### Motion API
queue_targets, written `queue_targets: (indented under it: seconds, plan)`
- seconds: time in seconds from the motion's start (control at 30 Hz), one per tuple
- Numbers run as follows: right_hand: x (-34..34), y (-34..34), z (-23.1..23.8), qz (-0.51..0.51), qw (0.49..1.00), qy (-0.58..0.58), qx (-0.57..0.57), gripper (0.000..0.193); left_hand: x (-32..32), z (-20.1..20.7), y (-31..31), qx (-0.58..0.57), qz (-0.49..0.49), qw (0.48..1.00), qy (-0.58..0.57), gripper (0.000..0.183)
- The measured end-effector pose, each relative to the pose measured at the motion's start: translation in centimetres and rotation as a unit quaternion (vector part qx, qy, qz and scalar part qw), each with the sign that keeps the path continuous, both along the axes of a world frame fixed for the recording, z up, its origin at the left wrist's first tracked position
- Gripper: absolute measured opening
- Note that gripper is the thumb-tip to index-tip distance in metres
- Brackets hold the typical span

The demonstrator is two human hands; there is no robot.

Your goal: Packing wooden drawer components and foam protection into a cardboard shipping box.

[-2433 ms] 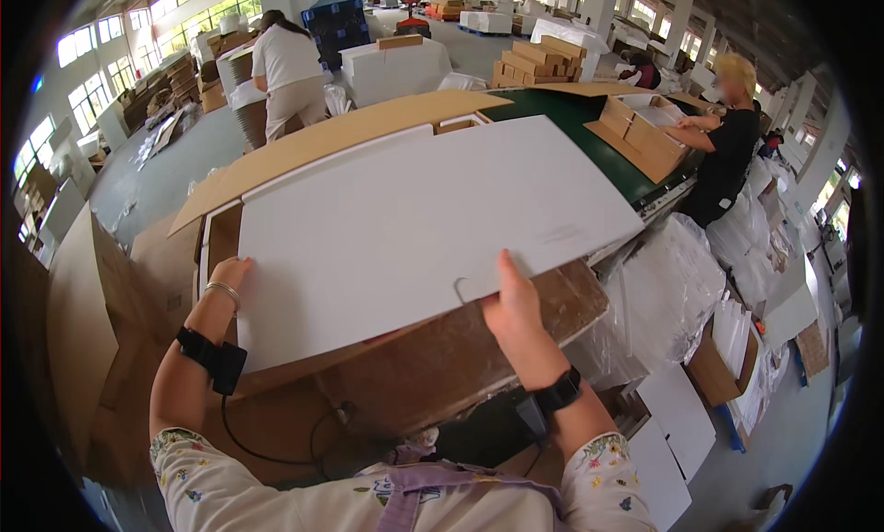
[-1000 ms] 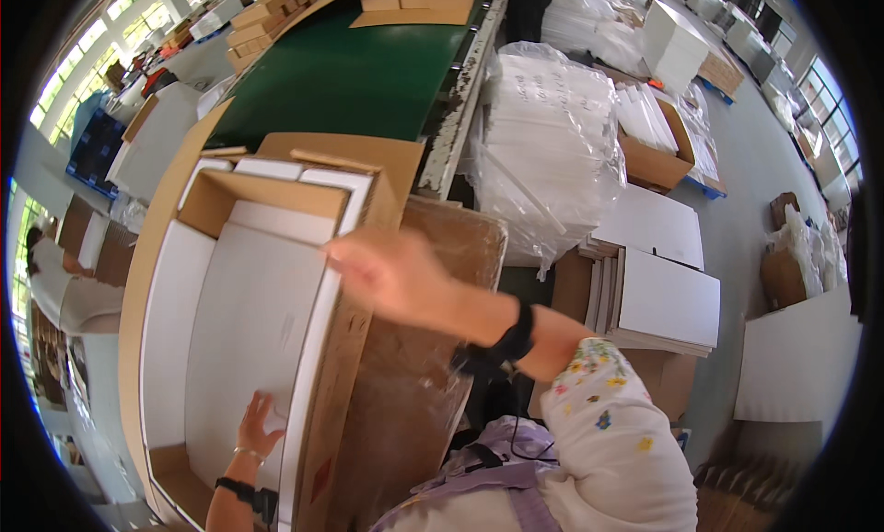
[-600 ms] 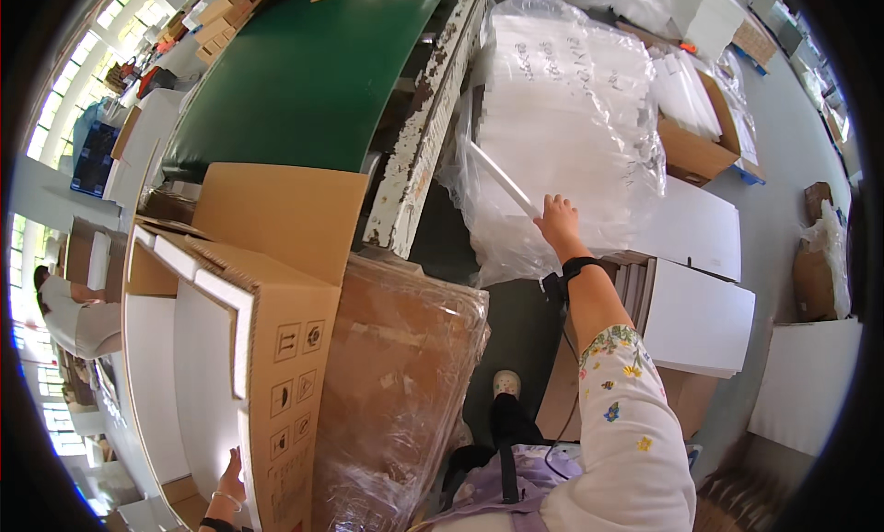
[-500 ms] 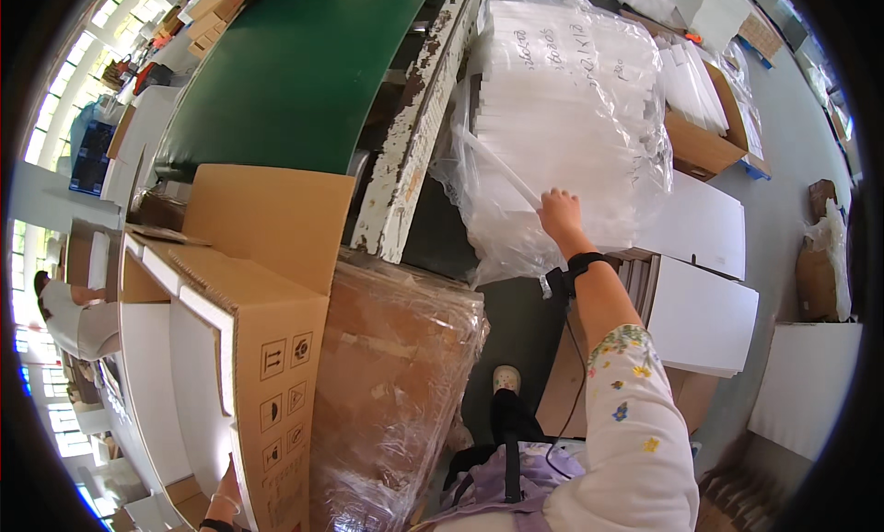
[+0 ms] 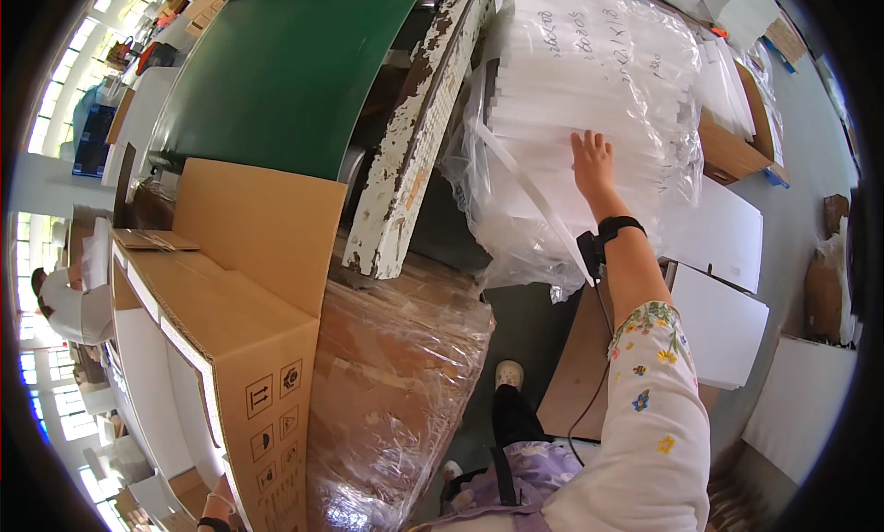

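Observation:
My right hand (image 5: 595, 168) reaches out over a big plastic-wrapped bundle of white strips (image 5: 552, 118). Its fingers are spread against the bundle's top, with nothing visibly held. A single loose white strip (image 5: 529, 191) slants across the near left corner of the bundle, its lower end by my right wrist. At the lower left, my left hand (image 5: 221, 495) is at the white-lined edge of an open brown carton (image 5: 262, 348); its fingers are mostly hidden by the carton wall.
A green conveyor belt (image 5: 285, 81) runs ahead, beside a peeling white metal rail (image 5: 405, 155). Below it stands a film-wrapped carton (image 5: 396, 375). White boxes (image 5: 718, 320) and an open box of white sheets (image 5: 727, 136) are on the right. Another person (image 5: 74, 302) bends at far left.
My right hand has let go of the loose strip and moved farther out over the bundle. The strip now lies slanted, its lower end nearer me. My left hand stays at the carton.

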State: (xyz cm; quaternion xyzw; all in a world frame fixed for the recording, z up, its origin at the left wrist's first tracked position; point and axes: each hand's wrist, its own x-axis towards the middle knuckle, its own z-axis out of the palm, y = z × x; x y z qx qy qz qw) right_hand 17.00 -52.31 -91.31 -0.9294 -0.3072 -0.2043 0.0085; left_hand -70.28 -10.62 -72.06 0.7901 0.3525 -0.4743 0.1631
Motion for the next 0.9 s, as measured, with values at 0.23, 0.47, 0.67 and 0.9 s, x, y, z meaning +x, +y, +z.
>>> queue_targets:
  seconds: [0.23,0.47,0.67,0.9]
  plan:
    - [0.7,-0.4,0.2,-0.015,0.986,0.152,-0.066,0.040,-0.4,-0.4,-0.4,-0.011,0.048,0.999,0.009,0.070]
    - [0.2,-0.4,2.2,-0.059,0.984,0.146,-0.082,0.020,-0.6,0.1,-0.3,-0.016,0.090,0.996,0.013,0.070]
    - [1.2,-0.5,8.7,-0.131,0.988,0.025,-0.080,0.013,1.1,0.7,-0.1,-0.022,0.118,0.993,0.001,0.070]
    - [-3.9,2.7,22.9,-0.065,0.937,0.022,0.342,0.014,5.4,4.6,-2.1,-0.002,0.130,0.991,-0.015,0.071]
